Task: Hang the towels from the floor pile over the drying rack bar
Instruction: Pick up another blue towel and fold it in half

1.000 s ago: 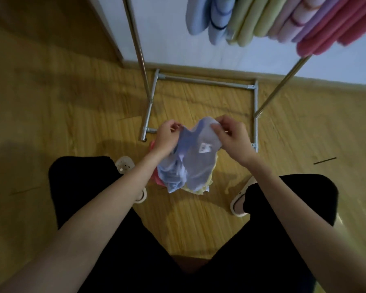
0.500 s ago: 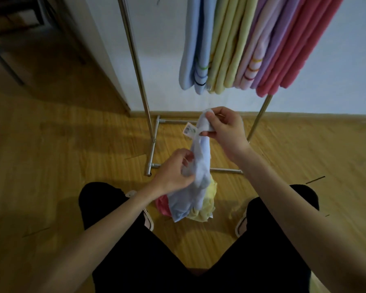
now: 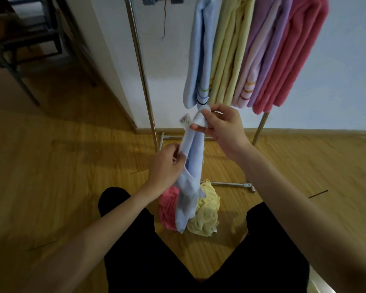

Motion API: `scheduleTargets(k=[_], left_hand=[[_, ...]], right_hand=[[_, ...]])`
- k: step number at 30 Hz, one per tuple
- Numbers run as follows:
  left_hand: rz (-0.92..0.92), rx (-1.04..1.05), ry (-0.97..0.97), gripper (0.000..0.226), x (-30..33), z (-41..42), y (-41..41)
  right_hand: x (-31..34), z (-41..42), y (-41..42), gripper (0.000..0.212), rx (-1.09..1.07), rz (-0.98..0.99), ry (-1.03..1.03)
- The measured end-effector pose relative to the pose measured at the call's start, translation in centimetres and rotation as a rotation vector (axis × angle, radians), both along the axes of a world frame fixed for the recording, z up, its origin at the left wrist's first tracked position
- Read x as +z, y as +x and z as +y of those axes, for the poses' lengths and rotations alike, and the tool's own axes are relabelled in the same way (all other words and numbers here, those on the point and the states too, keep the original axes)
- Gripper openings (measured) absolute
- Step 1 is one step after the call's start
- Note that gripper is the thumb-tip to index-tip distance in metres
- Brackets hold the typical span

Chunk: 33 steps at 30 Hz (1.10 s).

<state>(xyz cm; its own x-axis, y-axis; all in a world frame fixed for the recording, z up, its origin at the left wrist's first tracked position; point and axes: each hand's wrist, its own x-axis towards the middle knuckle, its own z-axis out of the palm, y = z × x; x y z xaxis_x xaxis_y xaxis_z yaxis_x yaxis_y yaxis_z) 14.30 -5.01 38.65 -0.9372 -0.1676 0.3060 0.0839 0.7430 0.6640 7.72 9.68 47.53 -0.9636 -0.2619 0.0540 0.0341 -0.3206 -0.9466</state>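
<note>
A: Head view first. We see a pale blue towel (image 3: 191, 163), thin and soft, pulled out long and hanging, with a small white label (image 3: 185, 119) at its top end.

B: Fingers?

A: Right hand (image 3: 222, 127) pinches the top corner between thumb and curled fingers, up by the hems of the hung towels. Left hand (image 3: 166, 166) grips the towel's edge lower down, fingers curled round the cloth. Towel runs between the two hands, and its tail drops below the left hand over the floor pile.

B: Pile?

A: We count a pink towel (image 3: 167, 208) and a yellow towel (image 3: 206, 214), both crumpled on the wooden floor (image 3: 72, 166), touching each other, between the person's black-clad knees and near the front foot bar of the drying rack (image 3: 141, 66).

B: Rack and room?

A: Chrome uprights; blue, yellow, lilac and pink towels (image 3: 251, 51) hang folded side by side from its top. White wall (image 3: 336, 81) behind with a wood skirting, a dark metal chair frame (image 3: 25, 39) at the upper left.
</note>
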Motion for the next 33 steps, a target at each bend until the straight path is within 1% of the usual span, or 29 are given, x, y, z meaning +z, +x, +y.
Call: scheduleTargets(k=[3, 5, 8, 10, 12, 14, 15, 17, 20, 22, 26, 28, 30, 32, 33], left_hand=[[0.008, -0.031, -0.111, 0.014, -0.7, -0.9, 0.7], [-0.029, -0.069, -0.147, 0.015, -1.0, -1.3, 0.9], [-0.085, -0.041, -0.059, 0.019, -1.2, -1.9, 0.5], [-0.084, 0.025, 0.043, 0.021, -1.0, -2.3, -0.1], [-0.068, 0.085, 0.107, 0.017, -0.4, -2.3, -0.7], [-0.042, 0.109, 0.096, 0.017, 0.3, -2.1, -1.1], [-0.031, 0.110, 0.081, 0.017, 0.6, -1.9, -1.3], [-0.026, 0.113, 0.067, 0.018, 1.4, -1.4, -1.5], [-0.014, 0.115, 0.034, 0.020, 2.4, -1.2, -1.8], [-0.010, 0.111, 0.005, 0.020, 3.1, -1.2, -2.1], [-0.023, 0.148, 0.027, 0.020, 4.3, -1.8, -2.8], [-0.018, 0.171, 0.038, 0.019, 4.9, -2.0, -3.1], [-0.005, 0.190, 0.056, 0.019, 5.4, -2.1, -3.3], [0.010, 0.191, 0.073, 0.018, 5.8, -2.3, -3.5], [0.016, 0.188, 0.080, 0.016, 5.9, -2.5, -3.7]], right_hand=[[0.2, 0.4, -0.4, 0.012, -0.031, -0.027, -0.037], [0.3, 0.8, -0.6, 0.012, -0.060, -0.067, -0.072], [-0.4, 1.6, -0.7, 0.011, -0.094, -0.133, -0.108], [-1.5, 2.4, -0.9, 0.009, -0.153, -0.185, -0.115], [-2.9, 3.2, -1.0, 0.005, -0.232, -0.231, -0.089], [-4.5, 4.0, -0.8, 0.017, -0.307, -0.239, -0.011], [-5.2, 4.5, -0.6, 0.021, -0.330, -0.209, 0.053], [-6.4, 5.3, 0.0, 0.021, -0.316, -0.086, 0.206], [-7.5, 6.3, 0.8, 0.011, -0.197, 0.128, 0.469], [-7.9, 6.8, 1.2, 0.021, -0.109, 0.257, 0.596], [-9.1, 7.3, 1.3, 0.023, -0.011, 0.436, 0.796], [-9.7, 7.0, 1.5, 0.017, -0.070, 0.559, 0.894], [-10.1, 6.6, 1.9, 0.008, -0.198, 0.748, 0.972], [-10.4, 6.1, 2.4, 0.019, -0.293, 0.896, 1.033], [-10.4, 5.8, 2.6, 0.024, -0.287, 0.941, 1.025]])
